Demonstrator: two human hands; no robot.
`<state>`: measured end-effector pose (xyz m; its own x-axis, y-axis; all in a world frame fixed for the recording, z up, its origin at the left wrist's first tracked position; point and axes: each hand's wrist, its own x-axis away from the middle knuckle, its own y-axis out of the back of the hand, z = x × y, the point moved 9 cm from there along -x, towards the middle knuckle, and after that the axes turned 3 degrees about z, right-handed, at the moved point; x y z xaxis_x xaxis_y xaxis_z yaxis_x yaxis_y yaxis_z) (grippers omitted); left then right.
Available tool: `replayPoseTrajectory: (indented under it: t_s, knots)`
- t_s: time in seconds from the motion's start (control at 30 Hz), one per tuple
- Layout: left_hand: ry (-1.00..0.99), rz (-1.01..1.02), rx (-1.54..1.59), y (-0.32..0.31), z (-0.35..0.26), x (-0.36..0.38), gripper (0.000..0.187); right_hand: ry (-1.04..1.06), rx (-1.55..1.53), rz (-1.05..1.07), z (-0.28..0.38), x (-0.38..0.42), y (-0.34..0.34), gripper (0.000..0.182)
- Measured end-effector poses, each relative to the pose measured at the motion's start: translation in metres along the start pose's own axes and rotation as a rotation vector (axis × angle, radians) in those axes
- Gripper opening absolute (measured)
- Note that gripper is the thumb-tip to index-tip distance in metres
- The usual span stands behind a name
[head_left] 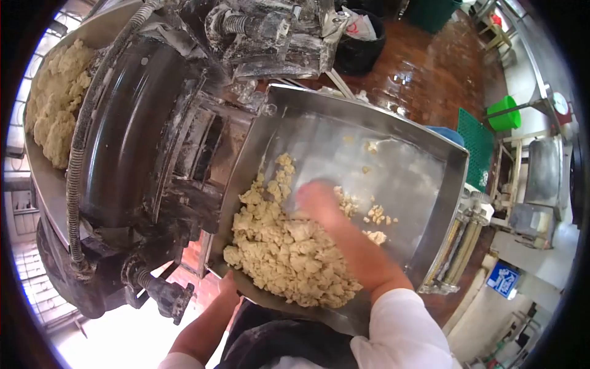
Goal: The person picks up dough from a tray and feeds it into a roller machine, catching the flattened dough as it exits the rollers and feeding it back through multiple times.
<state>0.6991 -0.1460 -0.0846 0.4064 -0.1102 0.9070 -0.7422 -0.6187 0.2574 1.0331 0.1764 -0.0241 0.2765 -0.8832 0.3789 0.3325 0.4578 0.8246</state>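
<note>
A wide metal tray (399, 178) lies in front of me with a heap of crumbly, pale dough (289, 252) in its near left part. Motion blurs my right hand (318, 200), which reaches over the tray at the far side of the heap; its fingers are smeared. Down at the tray's near left corner, my left hand (228, 288) is closed on the rim, with part of its fingers hidden. Loose dough crumbs (378, 215) are scattered to the right of my right hand and farther back on the tray floor.
To the left stands a machine with a large dark roller (126, 135), and more dough (58, 104) sits behind it. A black bucket (362, 46) is beyond the tray. A green bin (504, 114) and a green mat (476, 147) are at the right.
</note>
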Motion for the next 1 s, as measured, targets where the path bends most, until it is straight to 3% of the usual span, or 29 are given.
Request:
replayPoseTrajectory:
  t_s: [0.07,0.1,0.17,0.2,0.27,0.4,0.5,0.57,0.77,0.87,1.0]
  knots:
    - [0.005,0.015,0.023,-0.008,-0.011,0.017,0.033,-0.062,-0.123,-0.539,-0.066,0.001,0.063,0.021]
    - [0.005,0.015,0.022,-0.008,-0.011,0.016,0.033,-0.119,-0.201,-0.603,-0.099,0.004,0.088,0.027]
    - [-0.027,0.045,0.05,-0.01,-0.012,0.013,0.033,-0.163,0.104,-0.771,-0.146,0.009,0.11,0.045]
    - [-0.027,0.045,0.049,-0.01,-0.01,0.012,0.033,-0.164,0.104,-0.77,-0.157,0.015,0.111,0.045]
    - [-0.045,-0.003,0.028,-0.01,-0.009,0.011,0.032,-0.185,0.234,-0.534,-0.171,0.012,0.093,0.06]
    - [-0.04,-0.024,-0.038,0.0,-0.015,0.017,0.032,-0.201,0.116,-0.666,-0.159,0.022,0.072,0.059]
    - [-0.063,-0.052,-0.084,-0.004,-0.017,0.019,0.032,-0.069,0.102,-0.491,-0.145,0.016,0.058,0.059]
    - [-0.058,-0.08,-0.051,-0.013,-0.014,0.022,0.031,0.106,-0.002,-0.246,-0.123,0.032,0.029,0.057]
    - [-0.055,-0.027,-0.033,-0.002,-0.021,0.02,0.029,0.074,-0.175,-0.038,-0.023,0.091,-0.045,0.068]
    - [-0.041,-0.03,-0.016,-0.001,-0.02,0.024,0.029,0.111,-0.354,0.001,0.008,0.098,-0.065,0.07]
    - [-0.014,-0.02,-0.012,-0.011,-0.014,0.022,0.03,0.061,-0.228,-0.033,-0.008,0.103,-0.059,0.071]
